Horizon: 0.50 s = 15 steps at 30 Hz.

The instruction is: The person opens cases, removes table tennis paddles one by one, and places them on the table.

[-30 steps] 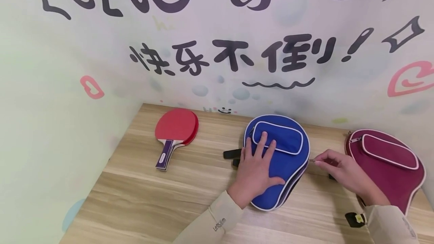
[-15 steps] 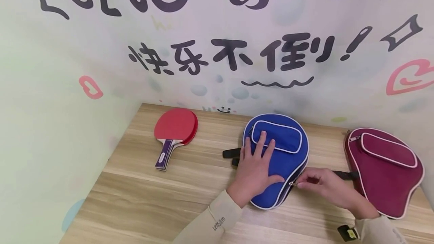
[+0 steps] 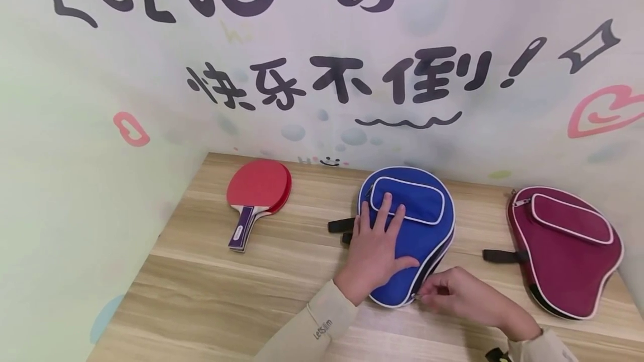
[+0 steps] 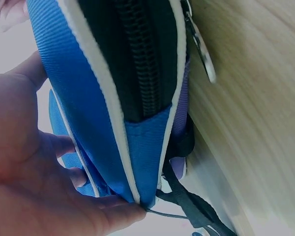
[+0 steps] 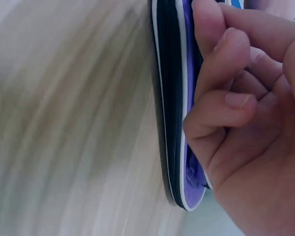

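A blue paddle-shaped table tennis bat case (image 3: 427,239) with white piping lies in the middle of the table in the head view. My left hand (image 3: 372,256) rests on it, fingers spread and straight, one fingertip on the small front pocket. At the case's lower right edge my right hand (image 3: 468,298) pinches a small zipper pull (image 3: 415,296). The dark zipper side (image 4: 142,59) shows close up in the left wrist view. Curled fingers (image 5: 221,59) of my right hand sit beside a white-piped edge in the right wrist view; the pull is hidden there.
Two red table tennis bats (image 3: 256,186), stacked, lie at the left. A maroon case (image 3: 563,267) of the same shape lies at the right, its black strap (image 3: 503,256) sticking out leftward. Behind the wooden table (image 3: 211,306) stands a printed wall (image 3: 282,127).
My right hand has moved the zipper pull down along the blue case's right edge to near its bottom. The left hand has stayed on the case.
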Tool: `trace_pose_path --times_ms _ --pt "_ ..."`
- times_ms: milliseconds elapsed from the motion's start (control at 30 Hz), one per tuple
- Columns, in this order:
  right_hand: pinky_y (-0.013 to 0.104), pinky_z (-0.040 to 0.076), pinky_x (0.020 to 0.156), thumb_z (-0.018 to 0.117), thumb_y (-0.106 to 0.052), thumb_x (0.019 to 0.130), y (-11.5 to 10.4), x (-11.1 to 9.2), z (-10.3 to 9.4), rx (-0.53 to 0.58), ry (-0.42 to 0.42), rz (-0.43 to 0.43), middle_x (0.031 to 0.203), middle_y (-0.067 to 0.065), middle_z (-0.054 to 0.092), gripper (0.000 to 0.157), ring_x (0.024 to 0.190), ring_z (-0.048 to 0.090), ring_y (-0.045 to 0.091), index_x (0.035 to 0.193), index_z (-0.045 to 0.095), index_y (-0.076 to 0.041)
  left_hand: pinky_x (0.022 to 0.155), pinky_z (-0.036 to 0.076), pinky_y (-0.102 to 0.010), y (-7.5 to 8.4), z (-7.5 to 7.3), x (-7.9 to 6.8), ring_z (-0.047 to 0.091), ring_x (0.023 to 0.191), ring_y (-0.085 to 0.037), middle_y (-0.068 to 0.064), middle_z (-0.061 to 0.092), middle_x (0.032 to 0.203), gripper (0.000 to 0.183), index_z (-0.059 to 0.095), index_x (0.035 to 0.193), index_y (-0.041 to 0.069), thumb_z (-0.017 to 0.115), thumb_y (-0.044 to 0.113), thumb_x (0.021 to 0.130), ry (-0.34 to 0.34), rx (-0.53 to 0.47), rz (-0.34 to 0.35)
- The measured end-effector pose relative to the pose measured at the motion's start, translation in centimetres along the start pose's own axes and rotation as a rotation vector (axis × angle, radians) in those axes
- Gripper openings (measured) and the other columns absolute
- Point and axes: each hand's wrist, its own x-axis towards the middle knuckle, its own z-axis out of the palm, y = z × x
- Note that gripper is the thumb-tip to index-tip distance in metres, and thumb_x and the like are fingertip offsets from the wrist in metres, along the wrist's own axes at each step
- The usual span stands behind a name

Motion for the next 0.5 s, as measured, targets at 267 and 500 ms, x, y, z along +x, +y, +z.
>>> trace_pose_path --times_ms 267,500 --pt "0.020 0.052 0.053 0.066 -0.017 0.099 -1.8 1.0 2.8 0.027 -0.042 0.018 0.074 -0.009 0.073 0.013 0.064 0.057 -0.011 0.093 0.077 -0.014 0.120 0.035 -0.058 -0.2 0.0 0.0 0.018 0.155 -0.051 -0.004 -0.004 0.175 0.105 0.014 0.165 0.027 0.056 0.079 0.084 -0.001 -0.007 0.005" --pt "0.017 0.051 0.055 0.072 -0.018 0.094 -4.2 1.3 6.3 -0.186 0.145 0.077 0.075 -0.014 0.073 0.009 0.065 0.056 -0.012 0.089 0.078 -0.015 0.119 0.035 -0.060 -0.1 0.1 0.1 0.019 0.155 -0.051 -0.005 -0.002 0.175 0.106 0.015 0.165 0.026 0.057 0.079 0.084 0.001 -0.018 0.006"
